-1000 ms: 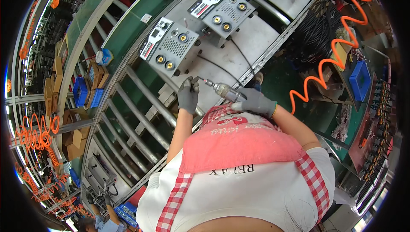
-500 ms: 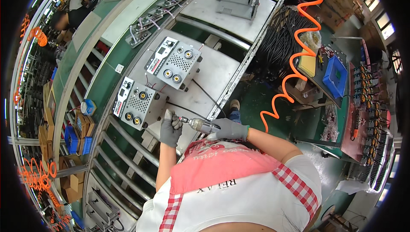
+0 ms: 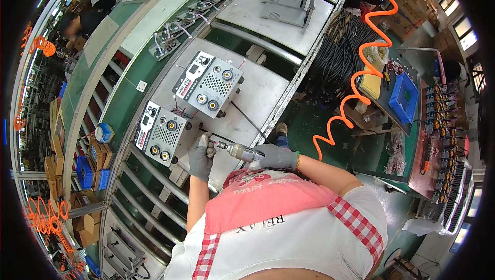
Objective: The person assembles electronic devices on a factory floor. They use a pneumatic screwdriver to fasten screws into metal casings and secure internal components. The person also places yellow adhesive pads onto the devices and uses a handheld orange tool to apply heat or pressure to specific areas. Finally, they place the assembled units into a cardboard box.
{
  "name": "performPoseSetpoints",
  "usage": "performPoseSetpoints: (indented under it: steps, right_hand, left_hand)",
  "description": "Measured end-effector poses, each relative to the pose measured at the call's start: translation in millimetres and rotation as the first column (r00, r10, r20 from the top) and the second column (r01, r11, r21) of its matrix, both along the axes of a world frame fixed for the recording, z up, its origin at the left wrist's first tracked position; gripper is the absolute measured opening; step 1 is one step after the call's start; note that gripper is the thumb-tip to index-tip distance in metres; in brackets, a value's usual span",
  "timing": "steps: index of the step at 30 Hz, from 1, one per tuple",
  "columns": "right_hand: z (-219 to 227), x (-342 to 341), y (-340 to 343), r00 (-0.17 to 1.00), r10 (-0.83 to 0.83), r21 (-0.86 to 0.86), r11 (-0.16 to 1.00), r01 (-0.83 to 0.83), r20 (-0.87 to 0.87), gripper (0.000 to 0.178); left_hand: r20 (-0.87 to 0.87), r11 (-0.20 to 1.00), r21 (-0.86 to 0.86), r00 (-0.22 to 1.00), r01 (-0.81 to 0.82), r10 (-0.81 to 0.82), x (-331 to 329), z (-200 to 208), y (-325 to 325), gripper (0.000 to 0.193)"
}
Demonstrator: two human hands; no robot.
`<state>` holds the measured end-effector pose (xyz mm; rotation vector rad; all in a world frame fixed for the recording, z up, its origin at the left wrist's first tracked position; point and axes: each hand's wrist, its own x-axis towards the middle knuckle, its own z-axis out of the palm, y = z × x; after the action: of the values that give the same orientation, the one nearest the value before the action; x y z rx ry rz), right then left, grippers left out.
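My right hand (image 3: 278, 157), in a grey glove, is wrapped round a silver powered screwdriver (image 3: 241, 151) whose bit points left. My left hand (image 3: 201, 159), also gloved in grey, has its fingers curled near the bit, beside the rear corner of the nearer grey machine box (image 3: 163, 134). What those fingers pinch, if anything, is too small to make out. A second like box (image 3: 209, 85) stands just beyond it. Both have a panel with a small display, a knob, vent holes and round brass-centred sockets. A black cable (image 3: 247, 118) runs over the bench behind them.
Metal rollers (image 3: 149, 202) lie left of my arm. Up the line are grey bracket frames (image 3: 289, 9) and a row of small wired assemblies (image 3: 193, 17). An orange coiled hose (image 3: 356, 87) hangs at right, near black cables (image 3: 340, 48) and a blue tray (image 3: 403, 97).
My left hand has shifted slightly left, closer to the nearer box's corner. The screwdriver stays nearly level in my right hand. The whole view has shifted a little.
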<state>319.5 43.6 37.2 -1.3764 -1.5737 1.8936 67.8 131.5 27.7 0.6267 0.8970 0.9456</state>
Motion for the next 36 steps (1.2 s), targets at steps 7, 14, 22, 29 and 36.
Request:
performPoseSetpoints:
  steps: [7, 14, 22, 29, 36]
  right_hand:
    - [-5.4, -8.3, 9.4, 0.987, -0.076, 0.045, 0.996, 0.083, -0.141, 0.05]
    - [11.2, -15.5, 18.9, 0.966, -0.202, -0.011, 0.979, 0.203, -0.158, 0.043]
    - [50.5, -28.0, 34.1, 0.966, -0.212, -0.167, 0.968, 0.187, -0.15, 0.038]
    - [44.4, -29.5, 49.5, 0.986, -0.157, -0.14, 0.979, 0.147, -0.06, 0.039]
    - [35.8, -33.3, 56.8, 0.993, -0.12, -0.033, 0.992, 0.119, -0.021, 0.046]
  left_hand:
    - [-0.038, 0.992, 0.119, 0.999, 0.036, -0.032, -5.7, 18.4, 3.8, 0.031]
    - [-0.7, 0.881, 0.043, 0.643, 0.471, -0.31, -23.2, 89.4, 5.6, 0.041]
    - [-0.882, 0.703, 0.266, -0.128, 0.66, 0.453, -27.8, 128.6, 117.2, 0.037]
    - [-0.828, 0.632, 0.03, -0.335, 0.774, 0.449, -15.0, 104.3, 160.7, 0.036]
    - [-0.827, 0.654, 0.039, -0.344, 0.755, 0.446, -12.4, 97.6, 157.6, 0.036]
